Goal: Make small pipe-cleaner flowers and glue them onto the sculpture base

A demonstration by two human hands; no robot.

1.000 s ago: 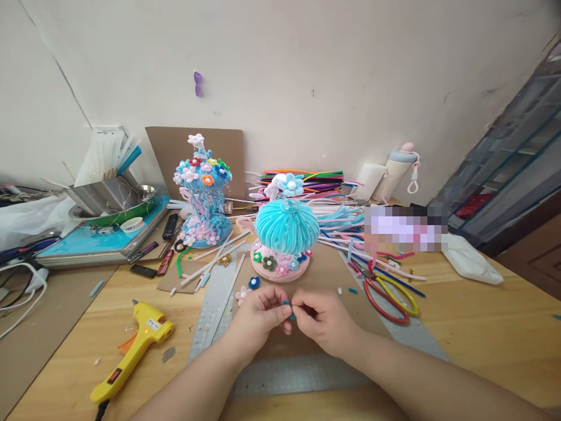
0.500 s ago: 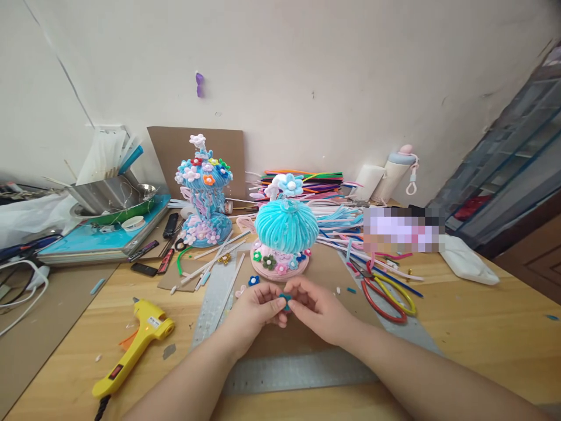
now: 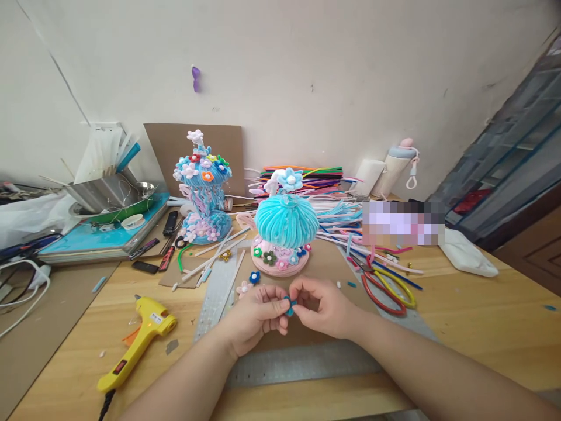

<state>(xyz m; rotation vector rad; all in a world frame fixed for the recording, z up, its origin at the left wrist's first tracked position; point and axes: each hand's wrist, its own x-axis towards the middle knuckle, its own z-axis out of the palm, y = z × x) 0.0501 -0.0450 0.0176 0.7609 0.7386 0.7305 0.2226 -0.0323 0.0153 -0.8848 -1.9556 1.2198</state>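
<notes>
Between my two hands is a small teal flower (image 3: 290,305) of fuzzy stem. My left hand (image 3: 258,316) pinches its left side between thumb and fingers. On its right edge, the thumb and index finger of my right hand (image 3: 326,307) close in a pinch. Just behind them stands a turquoise-topped fuzzy figure (image 3: 287,221) on a pink base (image 3: 280,268) with small flowers round it. A dark blue flower (image 3: 255,278) and a pale pink flower (image 3: 244,289) lie beside my left hand.
A yellow glue gun (image 3: 138,339) lies at the left. Red and yellow-handled scissors (image 3: 385,289) rest at the right. A decorated blue figure (image 3: 204,199), a metal bowl (image 3: 105,193) and bundled fuzzy stems (image 3: 302,178) stand or lie further back.
The teal flower has turned between my fingers and shows more of its petals. My right hand has shifted slightly right, and the camera view has moved a little.
</notes>
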